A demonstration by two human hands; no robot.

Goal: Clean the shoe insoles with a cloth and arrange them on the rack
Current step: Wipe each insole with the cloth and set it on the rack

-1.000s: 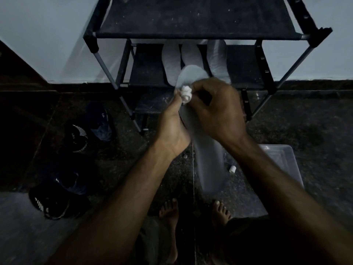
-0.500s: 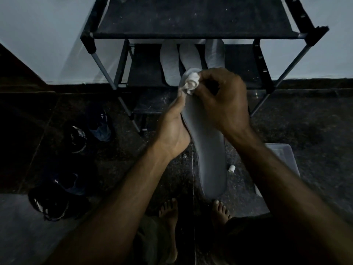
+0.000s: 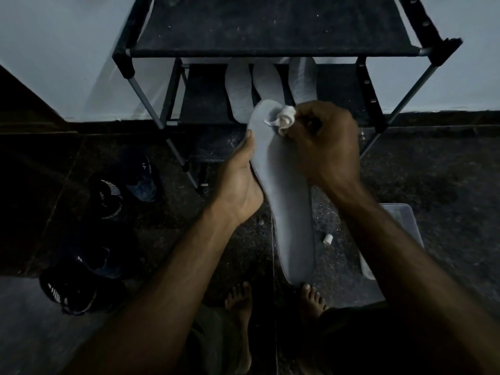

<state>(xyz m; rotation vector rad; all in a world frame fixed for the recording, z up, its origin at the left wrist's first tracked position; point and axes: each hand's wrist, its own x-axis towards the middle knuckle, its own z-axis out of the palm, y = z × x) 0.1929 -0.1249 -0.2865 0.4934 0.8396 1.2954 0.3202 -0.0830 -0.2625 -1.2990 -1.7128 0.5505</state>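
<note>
Right hand (image 3: 327, 147) presses cloth (image 3: 284, 120) onto insole (image 3: 286, 201) held by left hand (image 3: 240, 185).

You have a pale grey insole (image 3: 284, 190), a white crumpled cloth (image 3: 284, 119), pale grey insoles on the shelf (image 3: 266, 85), a black rack (image 3: 270, 25), black shoes with white stripes at left (image 3: 108, 197), possibly navy ones (image 3: 143, 174), a dark speckled floor (image 3: 433, 171), a white wall (image 3: 59, 55).
</note>
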